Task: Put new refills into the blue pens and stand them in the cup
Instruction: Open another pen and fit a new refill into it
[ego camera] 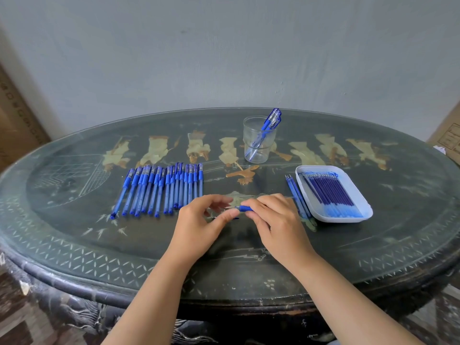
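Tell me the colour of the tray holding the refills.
White, with a pale blue tint; the tray shows in the head view, right of the hands.

Bare table (249, 245) between pen row (161, 190) and tray (358, 195) — cup (258, 140) blocks far end.

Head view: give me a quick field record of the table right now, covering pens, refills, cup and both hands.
cup: clear cup upright at the far middle of the table, two blue pens leaning inside
pens waiting: row of capped blue pens lying side by side, left of centre
refills: batch in white tray on the right
loose refills: a few loose refills on the table beside the tray's left edge
left hand: fingertips pinching at a small part, not clear what
right hand: gripping blue pen, tip pointing left
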`<move>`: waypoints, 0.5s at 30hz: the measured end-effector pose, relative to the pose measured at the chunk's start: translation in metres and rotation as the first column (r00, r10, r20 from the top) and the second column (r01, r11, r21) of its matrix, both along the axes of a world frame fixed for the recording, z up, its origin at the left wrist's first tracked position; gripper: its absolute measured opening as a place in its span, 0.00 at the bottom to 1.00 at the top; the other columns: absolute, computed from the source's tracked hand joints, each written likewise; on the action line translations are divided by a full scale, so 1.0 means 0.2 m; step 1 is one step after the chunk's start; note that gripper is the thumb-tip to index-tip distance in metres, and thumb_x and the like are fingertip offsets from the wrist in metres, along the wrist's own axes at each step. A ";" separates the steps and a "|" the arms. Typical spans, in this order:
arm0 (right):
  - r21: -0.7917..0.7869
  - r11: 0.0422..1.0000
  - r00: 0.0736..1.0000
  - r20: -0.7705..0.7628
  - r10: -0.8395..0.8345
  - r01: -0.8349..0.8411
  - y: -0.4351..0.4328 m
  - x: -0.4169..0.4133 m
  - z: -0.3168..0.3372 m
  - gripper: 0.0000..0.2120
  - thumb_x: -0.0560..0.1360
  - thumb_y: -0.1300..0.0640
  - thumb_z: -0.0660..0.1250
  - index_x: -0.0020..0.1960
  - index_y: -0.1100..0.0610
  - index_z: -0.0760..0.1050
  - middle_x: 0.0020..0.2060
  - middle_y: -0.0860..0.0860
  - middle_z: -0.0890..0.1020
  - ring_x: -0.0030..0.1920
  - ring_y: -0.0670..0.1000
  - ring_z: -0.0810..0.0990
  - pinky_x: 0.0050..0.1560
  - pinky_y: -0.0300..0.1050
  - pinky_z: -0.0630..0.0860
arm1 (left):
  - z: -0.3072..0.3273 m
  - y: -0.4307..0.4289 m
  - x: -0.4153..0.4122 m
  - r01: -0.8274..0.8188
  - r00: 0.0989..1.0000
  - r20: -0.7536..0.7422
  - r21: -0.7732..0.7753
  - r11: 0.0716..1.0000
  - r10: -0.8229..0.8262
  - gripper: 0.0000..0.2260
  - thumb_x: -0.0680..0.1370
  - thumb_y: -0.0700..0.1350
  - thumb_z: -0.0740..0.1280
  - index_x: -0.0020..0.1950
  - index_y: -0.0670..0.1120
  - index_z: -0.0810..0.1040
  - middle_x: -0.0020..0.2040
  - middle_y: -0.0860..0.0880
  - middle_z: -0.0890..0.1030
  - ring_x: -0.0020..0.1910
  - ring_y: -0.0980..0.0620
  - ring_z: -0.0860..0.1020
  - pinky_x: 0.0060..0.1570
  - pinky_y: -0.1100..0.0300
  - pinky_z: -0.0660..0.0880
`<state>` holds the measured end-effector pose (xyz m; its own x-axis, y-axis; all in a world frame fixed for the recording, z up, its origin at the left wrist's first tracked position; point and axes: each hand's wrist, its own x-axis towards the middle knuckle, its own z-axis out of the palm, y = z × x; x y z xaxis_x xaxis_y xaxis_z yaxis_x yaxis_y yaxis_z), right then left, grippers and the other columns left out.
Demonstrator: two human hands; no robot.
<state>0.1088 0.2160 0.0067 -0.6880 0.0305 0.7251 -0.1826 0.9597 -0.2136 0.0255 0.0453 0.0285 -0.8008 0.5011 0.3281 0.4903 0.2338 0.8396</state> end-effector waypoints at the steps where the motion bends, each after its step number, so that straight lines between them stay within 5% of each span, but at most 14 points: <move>1: -0.004 1.000 1.000 -0.001 0.001 -0.001 0.00 0.00 0.00 0.08 0.79 0.58 0.64 0.53 0.56 0.82 0.44 0.47 0.80 0.46 0.51 0.77 0.48 0.50 0.75 | 0.00 0.00 0.00 0.008 1.000 0.016 0.006 1.000 -0.008 0.19 0.67 0.59 0.72 0.56 0.54 0.82 0.46 0.59 0.83 0.46 0.62 0.78 0.46 0.71 0.71; 6: 0.002 1.000 1.000 0.007 -0.002 0.002 0.00 0.00 0.00 0.07 0.78 0.59 0.68 0.54 0.55 0.82 0.44 0.46 0.80 0.46 0.50 0.76 0.48 0.50 0.75 | -0.01 0.00 -0.01 0.016 0.999 0.040 0.020 1.000 -0.017 0.09 0.73 0.46 0.75 0.52 0.51 0.82 0.45 0.57 0.84 0.44 0.57 0.80 0.46 0.64 0.75; 15: -0.002 1.000 1.000 -0.009 -0.011 0.011 0.00 -0.01 -0.01 0.07 0.78 0.58 0.67 0.53 0.56 0.82 0.44 0.46 0.80 0.45 0.50 0.76 0.48 0.49 0.74 | 0.00 -0.01 -0.01 -0.028 0.993 0.114 0.022 0.999 0.025 0.05 0.77 0.48 0.70 0.47 0.49 0.84 0.40 0.54 0.84 0.41 0.58 0.81 0.44 0.66 0.76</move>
